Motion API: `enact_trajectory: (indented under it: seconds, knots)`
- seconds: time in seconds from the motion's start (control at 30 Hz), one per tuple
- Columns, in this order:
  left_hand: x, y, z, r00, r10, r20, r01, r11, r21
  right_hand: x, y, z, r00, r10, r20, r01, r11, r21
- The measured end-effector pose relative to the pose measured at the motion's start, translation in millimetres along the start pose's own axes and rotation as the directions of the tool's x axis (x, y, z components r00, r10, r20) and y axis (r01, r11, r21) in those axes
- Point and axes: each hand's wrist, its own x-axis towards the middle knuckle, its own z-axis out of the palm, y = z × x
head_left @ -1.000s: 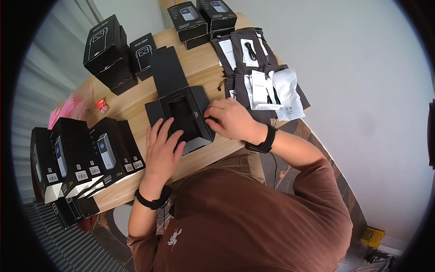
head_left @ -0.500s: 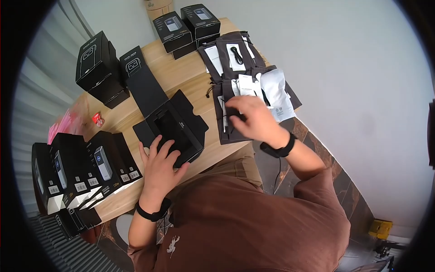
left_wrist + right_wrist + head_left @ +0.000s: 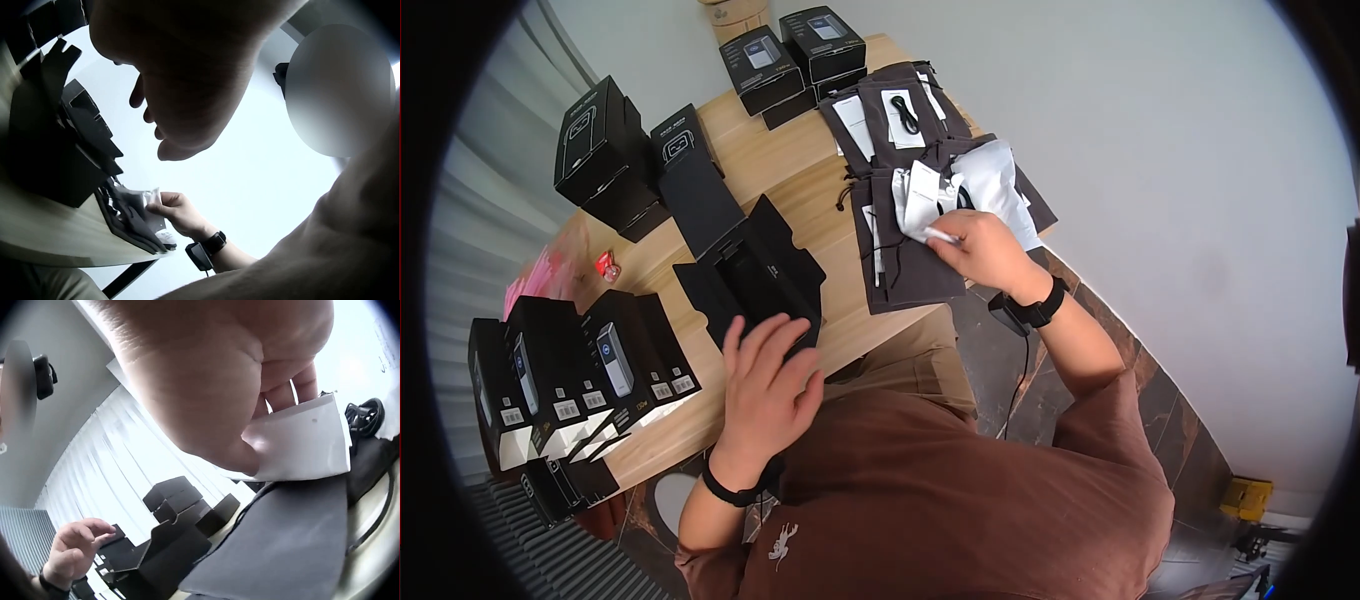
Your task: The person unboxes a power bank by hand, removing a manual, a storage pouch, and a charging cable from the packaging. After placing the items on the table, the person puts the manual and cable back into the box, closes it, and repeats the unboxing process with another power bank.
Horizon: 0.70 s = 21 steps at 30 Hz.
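Observation:
My right hand (image 3: 990, 255) pinches a white folded booklet (image 3: 920, 205) over the grey drawstring pouches (image 3: 915, 285). Seen from the right wrist, the booklet (image 3: 306, 444) lies between thumb and fingers, just above a pouch (image 3: 281, 531). Loosely spread, the fingers of my left hand (image 3: 770, 390) hover at the near edge of an open black box (image 3: 785, 260), overlapping it in the head view. Its long lid (image 3: 700, 205) is folded back and its side flaps stand outward. Nothing is in the left hand, which also shows in the right wrist view.
Stacked black boxes (image 3: 605, 150) stand at the back left, with more (image 3: 760, 70) at the far edge. Several upright boxes (image 3: 635, 355) line the left front. A coiled black cable (image 3: 905, 115) lies on the far pouches. A small red item (image 3: 607, 266) sits near pink plastic (image 3: 550, 275).
My right hand has left the box's side flap, moved right to the pouches and taken hold of the booklet. My left hand has drawn back from inside the box toward its near edge.

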Motion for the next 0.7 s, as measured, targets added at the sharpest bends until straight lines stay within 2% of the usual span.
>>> enact_trajectory:
  seconds: [0.07,0.1,0.2,0.23,0.3,0.33,0.37,0.47,0.5,0.7]
  knots:
    - [4,6,6,0.999,0.025,-0.027,-0.026,0.999,-0.029,1,-5,1,0.995,-0.072,0.064,0.065,0.993,0.101]
    - [5,7,8,0.999,0.03,-0.026,-0.031,0.999,-0.044,3,-8,-1,0.991,-0.056,0.121,0.045,0.994,0.095]
    - [5,8,13,0.999,0.031,-0.03,-0.033,0.997,-0.073,10,1,-3,0.965,0.186,0.186,-0.246,0.888,0.39]
    - [5,8,14,0.999,0.029,-0.031,-0.031,0.996,-0.082,17,6,-3,0.936,0.327,0.13,-0.352,0.883,0.311]
    - [7,10,17,0.999,0.039,-0.026,-0.042,0.994,-0.096,30,5,0,0.92,0.392,-0.023,-0.39,0.919,0.059]
    - [8,10,18,0.999,0.046,-0.024,-0.048,0.994,-0.103,34,4,1,0.908,0.406,-0.105,-0.414,0.908,-0.068]
    - [9,11,19,0.998,0.05,-0.023,-0.053,0.992,-0.114,31,18,17,0.929,0.318,-0.191,-0.344,0.93,-0.126]
    - [9,13,20,0.998,0.056,-0.021,-0.058,0.989,-0.137,37,9,15,0.899,0.438,-0.027,-0.438,0.893,-0.102]
    - [8,13,21,0.998,0.058,-0.02,-0.06,0.988,-0.142,42,1,8,0.86,0.507,0.052,-0.503,0.861,-0.076]
    - [6,10,25,0.998,0.055,-0.018,-0.057,0.987,-0.153,44,31,24,0.912,0.41,0.017,-0.387,0.845,0.37]
